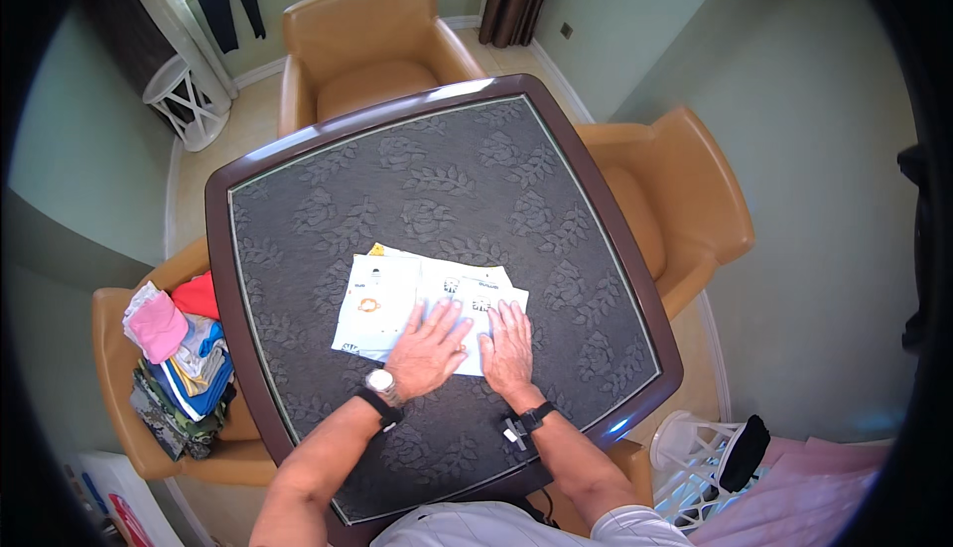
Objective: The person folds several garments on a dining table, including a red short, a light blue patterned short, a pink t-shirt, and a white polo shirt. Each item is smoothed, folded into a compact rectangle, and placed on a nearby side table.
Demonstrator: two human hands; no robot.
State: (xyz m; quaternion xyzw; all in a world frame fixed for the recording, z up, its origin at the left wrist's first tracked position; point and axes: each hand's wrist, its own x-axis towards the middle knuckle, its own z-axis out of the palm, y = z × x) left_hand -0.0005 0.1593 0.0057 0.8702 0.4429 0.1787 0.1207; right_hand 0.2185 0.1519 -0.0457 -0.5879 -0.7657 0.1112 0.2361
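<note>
A white cloth (380, 309) with small printed pictures, partly folded and layered, lies on the table with the dark floral-patterned top (439, 182). My left hand (426, 353) rests palm down over its middle, fingers spread. Beside it, my right hand (509, 350) presses flat on the right-hand part, with the fingertips near its right edge. Neither hand grips anything. A watch (380, 381) and a black band sit on my left wrist, and a black strap (537, 417) goes round my right wrist. The cloth under my palms is hidden.
Tan armchairs (365, 41) stand around the table. On the left one is a pile of folded clothes (190, 368). A white lattice stand (677, 439) and pink fabric (808, 484) are at lower right. Dark trousers (231, 3) hang by the window.
</note>
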